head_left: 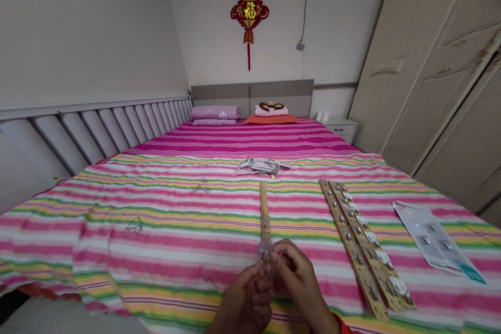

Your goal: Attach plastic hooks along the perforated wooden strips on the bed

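Near the bottom centre, a small clear round piece with a metal part (265, 248) is pinched in the fingertips of my left hand (250, 295). My right hand (298, 273) closes its thumb and finger on the same piece from the right. Fingers hide much of its lower part, so its exact kind is unclear. Just beyond the hands, a narrow wooden strip (263, 203) lies lengthwise on the striped sheet, with a small metal fitting on it. To the right lie two longer wooden strips (340, 214), side by side, bearing several metal fittings and white round pieces.
A clear package (434, 240) with metal pieces rests at the right. Further back lies a plastic-wrapped bundle (261, 166). Small loose bits (204, 188) and a thin wire-like tangle (133, 226) are on the left. Folded bedding (215, 113) sits by the headboard (282, 95).
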Tool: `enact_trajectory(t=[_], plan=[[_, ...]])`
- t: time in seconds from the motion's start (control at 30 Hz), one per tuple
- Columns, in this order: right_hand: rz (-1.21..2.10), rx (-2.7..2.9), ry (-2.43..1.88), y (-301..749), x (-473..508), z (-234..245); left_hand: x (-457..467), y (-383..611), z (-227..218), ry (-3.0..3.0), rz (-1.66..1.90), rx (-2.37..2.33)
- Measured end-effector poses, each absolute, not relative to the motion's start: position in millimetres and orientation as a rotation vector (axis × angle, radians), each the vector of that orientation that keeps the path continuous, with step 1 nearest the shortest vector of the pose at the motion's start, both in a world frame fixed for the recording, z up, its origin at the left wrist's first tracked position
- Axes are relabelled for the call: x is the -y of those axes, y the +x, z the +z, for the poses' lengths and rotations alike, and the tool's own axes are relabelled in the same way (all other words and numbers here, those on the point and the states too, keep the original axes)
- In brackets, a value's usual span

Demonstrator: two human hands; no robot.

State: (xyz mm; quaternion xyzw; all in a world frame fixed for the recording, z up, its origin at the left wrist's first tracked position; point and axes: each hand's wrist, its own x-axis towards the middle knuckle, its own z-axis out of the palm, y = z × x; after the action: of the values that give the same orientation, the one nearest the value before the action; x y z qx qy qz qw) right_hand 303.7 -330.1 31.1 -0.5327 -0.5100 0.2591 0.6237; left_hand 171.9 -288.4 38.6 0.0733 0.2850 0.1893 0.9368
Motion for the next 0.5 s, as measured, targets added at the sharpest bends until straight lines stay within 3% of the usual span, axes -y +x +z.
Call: enact_trajectory(t=[0.23,0.5], plan=[[0.903,0.973,-1.221,320.8,315.3,22.5,260.8,177.4,24.3,1.055,0.989,-0.929],[1.071,0.811,-1.169,335.0,291.1,11.5,232.0,189.6,28.8,1.288,0.827,-0.881]])
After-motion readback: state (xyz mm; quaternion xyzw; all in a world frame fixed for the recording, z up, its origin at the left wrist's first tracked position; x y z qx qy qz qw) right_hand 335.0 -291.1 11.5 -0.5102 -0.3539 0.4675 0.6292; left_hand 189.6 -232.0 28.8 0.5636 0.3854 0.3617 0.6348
